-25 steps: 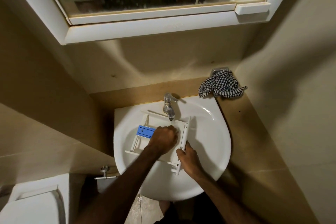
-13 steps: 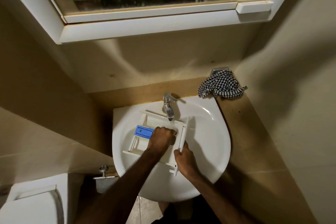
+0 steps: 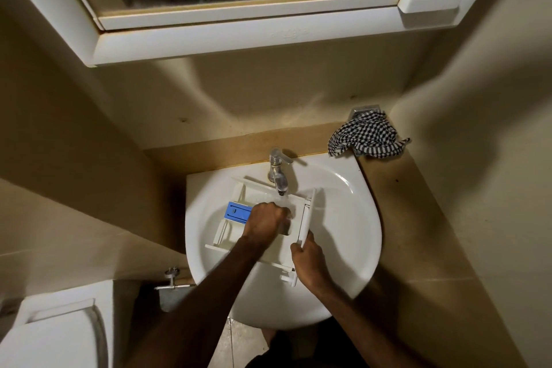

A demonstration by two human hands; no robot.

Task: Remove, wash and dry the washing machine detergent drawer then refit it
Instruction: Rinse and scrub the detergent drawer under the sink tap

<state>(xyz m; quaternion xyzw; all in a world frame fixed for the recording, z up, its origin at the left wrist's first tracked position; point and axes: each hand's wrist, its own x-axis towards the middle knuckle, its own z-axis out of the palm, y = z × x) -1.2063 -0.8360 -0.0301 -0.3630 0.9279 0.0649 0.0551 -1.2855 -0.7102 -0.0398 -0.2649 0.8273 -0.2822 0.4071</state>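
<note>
The white detergent drawer [image 3: 239,236] lies across the white sink [image 3: 352,230] under the chrome tap [image 3: 277,169], with its blue insert [image 3: 237,212] at the left. Water runs from the tap into the drawer. My left hand [image 3: 265,219] is inside the drawer's middle compartment with its fingers curled; what they touch is hidden. My right hand [image 3: 307,260] grips the drawer's front panel [image 3: 307,218] at its near end.
A black-and-white checked cloth [image 3: 367,137] hangs at the sink's back right corner. A mirror cabinet [image 3: 239,36] juts out above the sink. A white toilet [image 3: 50,334] stands at lower left, with a wall valve [image 3: 171,278] beside it.
My left hand has shifted slightly inside the drawer, rubbing near the running water. My right hand keeps its grip on the front panel.
</note>
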